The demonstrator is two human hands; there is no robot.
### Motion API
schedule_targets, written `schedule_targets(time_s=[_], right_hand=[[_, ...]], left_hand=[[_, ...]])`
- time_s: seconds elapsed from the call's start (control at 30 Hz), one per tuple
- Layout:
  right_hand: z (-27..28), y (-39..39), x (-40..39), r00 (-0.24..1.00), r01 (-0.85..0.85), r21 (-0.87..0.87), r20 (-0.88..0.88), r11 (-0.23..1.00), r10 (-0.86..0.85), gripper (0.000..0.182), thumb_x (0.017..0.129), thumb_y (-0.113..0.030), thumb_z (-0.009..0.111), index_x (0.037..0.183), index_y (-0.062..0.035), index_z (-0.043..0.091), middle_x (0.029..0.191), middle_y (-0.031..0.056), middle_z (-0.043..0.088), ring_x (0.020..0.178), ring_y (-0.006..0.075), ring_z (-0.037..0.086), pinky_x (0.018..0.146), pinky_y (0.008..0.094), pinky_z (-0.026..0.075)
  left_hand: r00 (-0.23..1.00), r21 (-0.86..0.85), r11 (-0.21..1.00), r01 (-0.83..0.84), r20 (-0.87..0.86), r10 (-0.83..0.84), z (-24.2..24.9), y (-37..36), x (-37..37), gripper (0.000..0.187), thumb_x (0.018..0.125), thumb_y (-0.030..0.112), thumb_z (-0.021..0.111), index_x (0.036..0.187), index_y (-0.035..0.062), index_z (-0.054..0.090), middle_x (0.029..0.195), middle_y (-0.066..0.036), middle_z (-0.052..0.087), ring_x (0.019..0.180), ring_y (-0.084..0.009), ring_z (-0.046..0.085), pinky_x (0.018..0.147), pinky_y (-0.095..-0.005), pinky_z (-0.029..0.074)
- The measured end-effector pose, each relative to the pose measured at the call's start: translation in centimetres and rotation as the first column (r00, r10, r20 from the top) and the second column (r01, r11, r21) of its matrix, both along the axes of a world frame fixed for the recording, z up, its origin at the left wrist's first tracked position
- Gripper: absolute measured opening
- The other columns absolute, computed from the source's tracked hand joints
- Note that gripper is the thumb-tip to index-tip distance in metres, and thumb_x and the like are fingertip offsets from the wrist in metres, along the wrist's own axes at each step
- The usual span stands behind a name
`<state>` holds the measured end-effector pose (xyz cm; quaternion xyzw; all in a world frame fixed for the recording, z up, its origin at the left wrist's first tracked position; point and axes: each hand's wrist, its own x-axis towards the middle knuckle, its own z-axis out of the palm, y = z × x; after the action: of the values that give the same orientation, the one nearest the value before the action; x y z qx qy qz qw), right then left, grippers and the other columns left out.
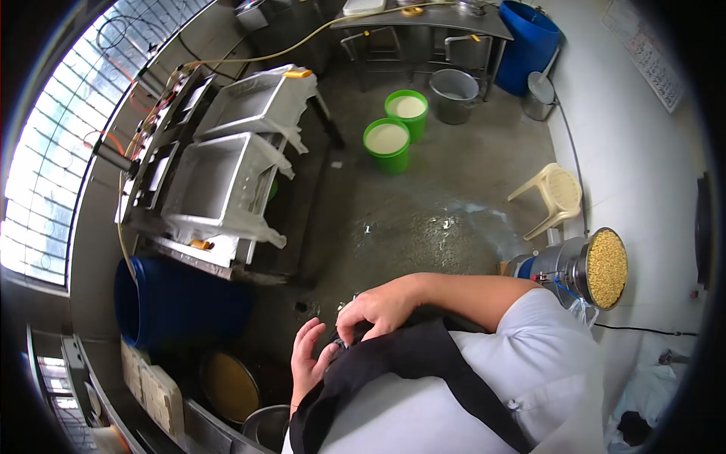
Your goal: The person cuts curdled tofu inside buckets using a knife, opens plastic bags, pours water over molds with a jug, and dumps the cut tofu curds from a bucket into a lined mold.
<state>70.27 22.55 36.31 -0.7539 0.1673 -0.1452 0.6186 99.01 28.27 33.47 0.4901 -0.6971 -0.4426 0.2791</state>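
Both of my hands meet in front of my chest, beside the black apron [401, 348] worn over a white shirt [522, 340]. My right hand [380, 309] is bent inward, its fingers curled together at a small dark spot by the apron's edge. What it pinches there is too small and shaded to name. Close by on the left, my left hand [306, 362] has its fingers stretched up and apart from the thumb. The thumb tip lies near the right fingertips. The apron hides part of the left palm.
Two green buckets [388, 138] of pale liquid stand on the wet floor [408, 234]. At left are cloth-lined metal boxes [204, 181] and a blue barrel [181, 303]. A plastic stool [560, 189] and a machine topped with yellowish beans [607, 268] stand at right.
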Motion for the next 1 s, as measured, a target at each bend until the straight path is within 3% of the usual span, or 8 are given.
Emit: schedule_targets(time_s=[0.17,0.37,0.43,0.47,0.57,0.67,0.77,1.0], right_hand=[[-2.5,-0.4,-4.7,0.969,0.224,0.026,-0.115,0.974,-0.220,0.029,0.091,-0.026,0.071,0.109,-0.0037,0.070,0.113,0.0119,0.069,0.109,0.0272,0.065,0.096,0.0391,0.051],[-3.2,-2.6,-10.3,0.899,0.438,0.121,-0.092,0.891,-0.429,0.024,0.095,-0.020,0.073,0.112,-0.0027,0.071,0.124,0.0119,0.068,0.116,0.0249,0.065,0.101,0.0392,0.050],[-3.0,-4.2,-12.5,0.862,0.507,0.103,-0.067,0.856,-0.502,0.025,0.093,-0.019,0.076,0.112,-0.0028,0.072,0.126,0.0138,0.067,0.119,0.0263,0.064,0.105,0.0397,0.049],[-2.6,-5.2,-13.6,0.844,0.537,0.081,-0.070,0.840,-0.532,0.025,0.093,-0.018,0.076,0.113,-0.0030,0.072,0.126,0.0142,0.067,0.120,0.0270,0.063,0.106,0.0402,0.048],[0.3,-8.0,-16.9,0.799,0.595,0.011,-0.115,0.804,-0.590,0.025,0.093,-0.017,0.077,0.113,-0.0030,0.072,0.126,0.0138,0.067,0.121,0.0279,0.063,0.108,0.0410,0.047],[2.4,-10.9,-19.6,0.777,0.615,-0.054,-0.129,0.787,-0.616,0.024,0.095,-0.017,0.075,0.116,-0.0054,0.073,0.122,0.0113,0.068,0.117,0.0268,0.064,0.105,0.0389,0.048],[2.8,-13.3,-20.9,0.779,0.615,0.007,-0.159,0.788,-0.607,0.024,0.098,-0.015,0.070,0.120,-0.0060,0.072,0.120,0.0109,0.068,0.118,0.0267,0.063,0.104,0.0388,0.049],[2.8,-16.9,-25.9,0.706,0.696,0.007,-0.193,0.718,-0.682,0.023,0.096,-0.010,0.070,0.118,-0.0065,0.075,0.120,0.0099,0.068,0.118,0.0262,0.062,0.105,0.0383,0.047]], left_hand=[[0.979,0.107,0.979,0.171,0.097,-0.182,-2.6,-5.9,-4.9,0.046,0.090,0.024,0.081,0.129,0.0042,0.067,0.144,-0.013,0.059,0.129,-0.0265,0.060,0.102,-0.0382,0.050],[0.955,0.194,0.935,0.298,-0.060,-0.292,-5.6,-13.9,-9.6,0.049,0.092,0.028,0.081,0.129,0.0003,0.066,0.129,-0.013,0.068,0.111,-0.0215,0.066,0.094,-0.0351,0.053],[0.946,0.380,0.867,0.322,-0.109,-0.304,-4.9,-17.5,-11.7,0.047,0.095,0.026,0.079,0.129,-0.0025,0.065,0.116,-0.013,0.072,0.101,-0.0163,0.068,0.089,-0.0320,0.055],[0.949,0.429,0.848,0.311,-0.186,-0.253,-5.4,-19.5,-12.6,0.044,0.097,0.025,0.076,0.128,-0.0037,0.065,0.104,-0.011,0.074,0.092,-0.0137,0.069,0.085,-0.0300,0.056],[0.977,0.235,0.948,0.214,-0.047,-0.209,-8.8,-26.1,-14.0,0.041,0.099,0.025,0.072,0.126,-0.0050,0.066,0.102,-0.010,0.075,0.091,-0.0149,0.070,0.081,-0.0310,0.056],[0.988,0.503,0.860,-0.091,-0.061,0.140,-9.9,-33.1,-15.8,0.038,0.103,0.032,0.064,0.121,-0.0011,0.067,0.105,-0.009,0.073,0.090,-0.0171,0.070,0.075,-0.0310,0.055],[0.950,0.642,0.756,-0.128,-0.140,0.280,-11.9,-39.5,-17.7,0.031,0.104,0.032,0.063,0.118,0.0045,0.064,0.102,-0.006,0.069,0.083,-0.0164,0.066,0.071,-0.0335,0.055],[0.948,0.705,0.709,-0.022,-0.211,0.239,-13.6,-49.1,-28.2,0.025,0.104,0.034,0.063,0.109,0.0090,0.064,0.096,-0.003,0.067,0.079,-0.0145,0.065,0.069,-0.0340,0.055]])
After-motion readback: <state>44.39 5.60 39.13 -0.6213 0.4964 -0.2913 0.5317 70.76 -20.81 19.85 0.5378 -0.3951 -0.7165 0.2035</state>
